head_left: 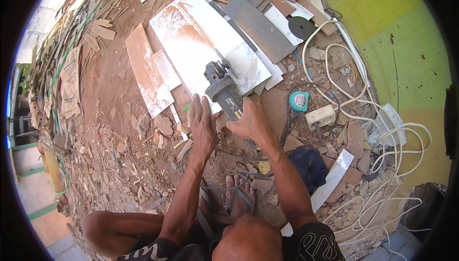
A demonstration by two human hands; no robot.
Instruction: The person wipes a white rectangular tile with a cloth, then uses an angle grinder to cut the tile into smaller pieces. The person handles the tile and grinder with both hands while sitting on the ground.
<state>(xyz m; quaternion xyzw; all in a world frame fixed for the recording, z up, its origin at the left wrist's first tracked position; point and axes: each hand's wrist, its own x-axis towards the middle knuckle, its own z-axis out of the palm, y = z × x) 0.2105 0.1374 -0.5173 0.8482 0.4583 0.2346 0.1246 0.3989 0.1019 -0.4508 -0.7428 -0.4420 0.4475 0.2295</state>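
My right hand (252, 121) is wrapped round the body of a dark angle grinder (224, 93). The grinder's disc end rests over a large white tile (167, 24) marked with reddish dust. A dark line runs lengthwise along the tile and up to the grinder's head. My left hand (203, 123) lies with its fingers stretched out at the tile's near edge, just left of the grinder, holding nothing I can see. Beneath the tile lie other white and brown tile pieces (143, 65).
Right of my hands lie a teal tape measure (299, 101), a white socket block (320, 116), a looped white cable (330, 50) and a dark cloth (308, 168). A black disc (301, 27) rests near the yellow-green wall (382, 31). Stacked wood (52, 55) lines the left; rubble covers the ground.
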